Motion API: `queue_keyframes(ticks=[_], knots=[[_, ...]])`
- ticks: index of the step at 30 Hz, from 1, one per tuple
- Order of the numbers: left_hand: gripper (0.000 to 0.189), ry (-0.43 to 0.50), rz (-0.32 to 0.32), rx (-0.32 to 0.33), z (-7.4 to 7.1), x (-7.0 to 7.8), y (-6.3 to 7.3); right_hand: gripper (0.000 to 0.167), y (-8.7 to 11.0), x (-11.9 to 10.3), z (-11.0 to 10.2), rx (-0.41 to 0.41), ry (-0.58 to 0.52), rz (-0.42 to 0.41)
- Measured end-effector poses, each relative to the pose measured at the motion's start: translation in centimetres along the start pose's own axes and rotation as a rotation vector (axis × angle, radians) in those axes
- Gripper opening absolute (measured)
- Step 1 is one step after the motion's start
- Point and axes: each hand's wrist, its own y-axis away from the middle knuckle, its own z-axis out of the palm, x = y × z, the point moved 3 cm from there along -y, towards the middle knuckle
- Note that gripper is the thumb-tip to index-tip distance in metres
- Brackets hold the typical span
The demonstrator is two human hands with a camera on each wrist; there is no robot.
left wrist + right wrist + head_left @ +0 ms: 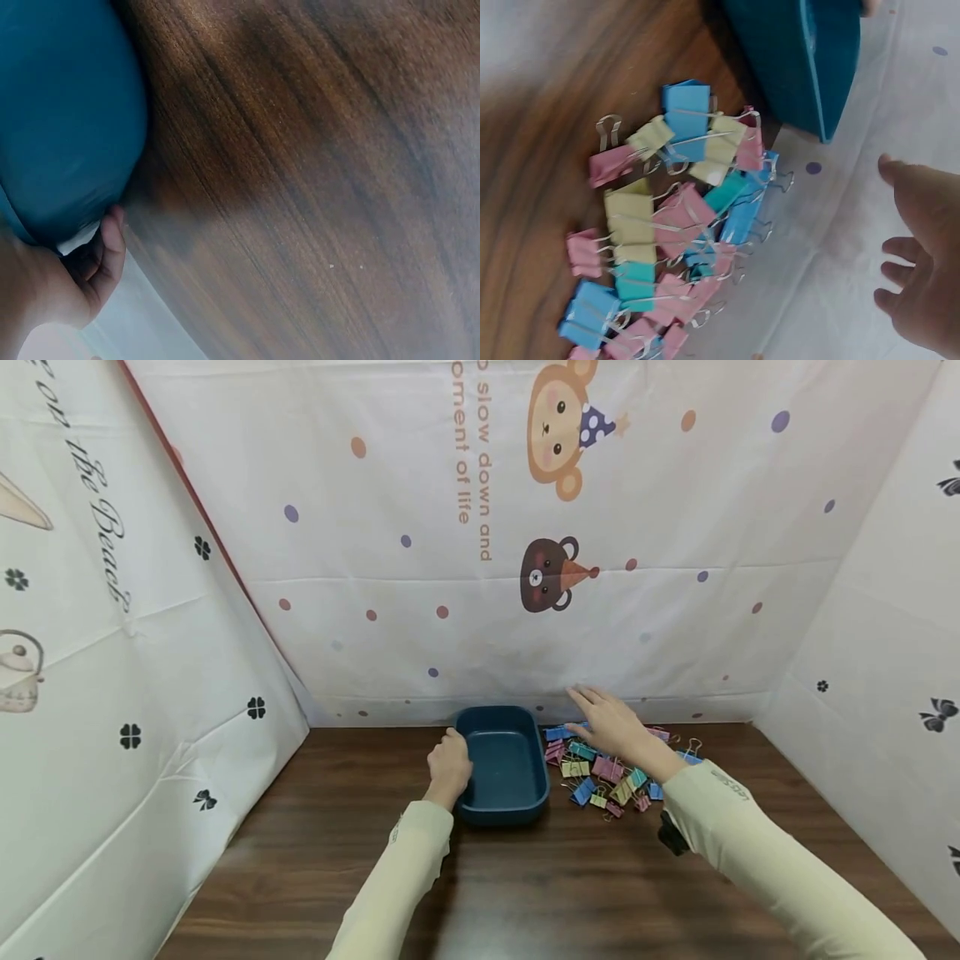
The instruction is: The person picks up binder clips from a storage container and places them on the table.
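A dark teal plastic bin (502,817) stands on the wooden table, and its inside is bare. My left hand (448,767) grips its left rim; in the left wrist view the curled fingers (111,251) show against the bin's wall. To the right of the bin lies a loose pile of binder clips (608,769) in pink, blue, yellow and teal. Over the back of that pile hovers my right hand (611,727), palm down, fingers extended and nothing held. The right wrist view shows the fingers of that hand apart from the clips, with a blue clip (686,120) nearest the bin.
A patterned white cloth (480,635) hangs right behind the bin and the clips. More cloth closes off the left (150,718) and right sides. The brown table (360,827) extends in front of the bin and on both sides.
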Motion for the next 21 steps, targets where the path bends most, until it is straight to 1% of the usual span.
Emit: queue_keyframes(ticks=[4, 9, 12, 14, 21], knots=[[0.063, -0.008, 0.007, -0.014, -0.1, 0.0, 0.0, 0.067, -1.4, -1.0, 0.1, -0.024, -0.015, -0.004], [0.071, 0.01, 0.001, -0.017, -0.5, -0.2, 0.0, 0.072, -2.6, -2.3, 0.3, -0.091, 0.004, -0.021], [0.071, 0.022, -0.005, -0.038, -0.4, -0.4, 0.0, 0.077, -2.8, -2.8, 0.6, -0.126, 0.007, -0.038], [0.069, 0.031, -0.008, -0.05, -0.1, -0.4, 0.0, 0.079, -2.7, -2.9, 1.0, -0.134, 0.004, -0.05], [0.063, 0.099, 0.002, -0.079, 0.4, -0.2, -0.4, 0.076, -2.3, -2.6, 2.0, -0.12, -0.022, -0.045]])
